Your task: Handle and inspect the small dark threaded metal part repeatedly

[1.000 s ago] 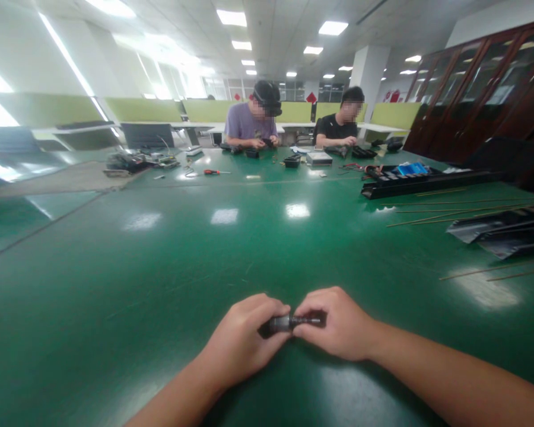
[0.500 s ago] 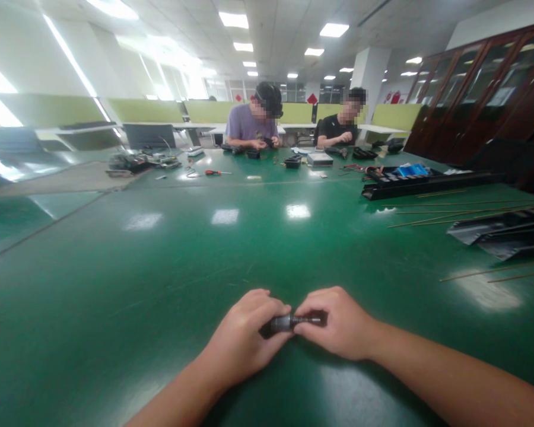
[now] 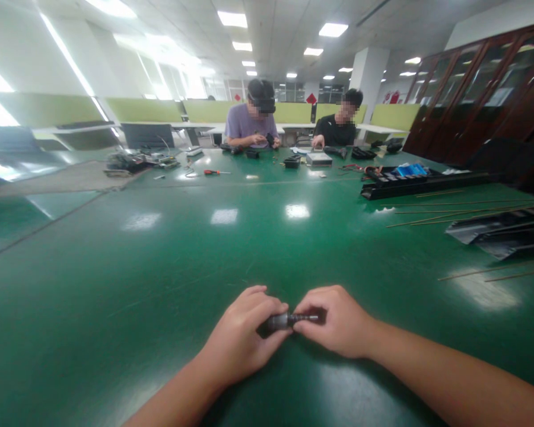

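Note:
Low in the middle of the view, a dark grey cylindrical part with a thin metal shaft (image 3: 279, 321) lies sideways between my two hands, close above the table or on it. My left hand (image 3: 242, 329) is closed round the thick grey body, which is partly hidden under the fingers. From the other side, my right hand (image 3: 338, 323) pinches the slim shaft between thumb and fingers. The shaft's bright tip points right, into the hollow of my right palm. Its exact kind is too small and blurred to make out.
The glossy green table (image 3: 196, 261) spreads ahead. A screwdriver (image 3: 213, 172) lies further off, near a white box (image 3: 319, 159). Black channel-shaped parts (image 3: 507, 231) and thin rods (image 3: 454, 217) lie at the right. Two people (image 3: 251, 124) sit at the far side with small parts.
My hands keep their grip on the part, with only a very slight shift. Across the table, one person raises their head slightly and the other lowers a hand to the white box.

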Demonstrator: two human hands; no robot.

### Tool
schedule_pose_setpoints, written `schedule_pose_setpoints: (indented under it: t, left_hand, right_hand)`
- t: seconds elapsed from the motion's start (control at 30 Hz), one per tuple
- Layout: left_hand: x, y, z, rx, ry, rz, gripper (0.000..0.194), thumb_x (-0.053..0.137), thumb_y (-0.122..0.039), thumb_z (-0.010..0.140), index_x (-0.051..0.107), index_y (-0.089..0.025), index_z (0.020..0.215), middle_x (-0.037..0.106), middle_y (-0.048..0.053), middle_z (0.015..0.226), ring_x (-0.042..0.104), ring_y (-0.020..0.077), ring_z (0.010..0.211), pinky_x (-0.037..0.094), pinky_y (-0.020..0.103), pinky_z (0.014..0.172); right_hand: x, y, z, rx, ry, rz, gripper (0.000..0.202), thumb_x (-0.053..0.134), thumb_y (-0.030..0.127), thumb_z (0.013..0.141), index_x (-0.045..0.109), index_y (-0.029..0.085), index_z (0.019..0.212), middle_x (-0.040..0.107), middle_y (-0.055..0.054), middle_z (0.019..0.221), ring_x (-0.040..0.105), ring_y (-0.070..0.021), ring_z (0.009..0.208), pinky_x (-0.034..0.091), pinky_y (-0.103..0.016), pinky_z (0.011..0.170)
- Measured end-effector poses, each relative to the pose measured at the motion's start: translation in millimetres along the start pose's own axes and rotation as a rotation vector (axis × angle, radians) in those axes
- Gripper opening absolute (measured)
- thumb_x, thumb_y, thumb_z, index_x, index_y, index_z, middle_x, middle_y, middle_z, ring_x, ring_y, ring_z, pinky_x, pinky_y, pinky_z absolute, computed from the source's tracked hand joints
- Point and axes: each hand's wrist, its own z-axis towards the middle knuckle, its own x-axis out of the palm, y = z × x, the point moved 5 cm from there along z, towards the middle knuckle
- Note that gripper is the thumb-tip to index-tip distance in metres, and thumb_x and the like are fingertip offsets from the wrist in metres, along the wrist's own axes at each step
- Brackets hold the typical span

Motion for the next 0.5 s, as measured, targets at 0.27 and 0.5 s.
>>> schedule_pose_setpoints:
  t: [0.27, 0.5]
  left_hand:
    - [-1.9, -0.7, 0.1, 0.016, -0.017, 0.010, 0.023, 0.070, -0.020, 0.084, 0.060, -0.023, 0.105, 0.072, 0.001, 0.092, 0.070, 0.0177, 0.084, 0.051, 0.050, 0.099]
    - [-4.0, -1.8, 2.4, 0.010, -0.019, 0.016, 0.020, 0.068, -0.020, 0.084, 0.062, -0.021, 0.103, 0.072, 0.003, 0.090, 0.070, 0.0181, 0.083, 0.051, 0.049, 0.100]
  right_hand:
    - [-2.0, 0.9, 0.2, 0.013, -0.025, -0.002, 0.005, 0.073, 0.021, 0.077, 0.076, 0.019, 0.081, 0.072, 0.000, 0.074, 0.062, -0.0141, 0.066, 0.042, -0.024, 0.062]
    - [-3.3, 2.6, -0.2, 0.026, -0.027, 0.004, 0.006, 0.073, 0.020, 0.077, 0.076, 0.019, 0.082, 0.073, -0.001, 0.075, 0.064, -0.0144, 0.067, 0.044, -0.024, 0.063]
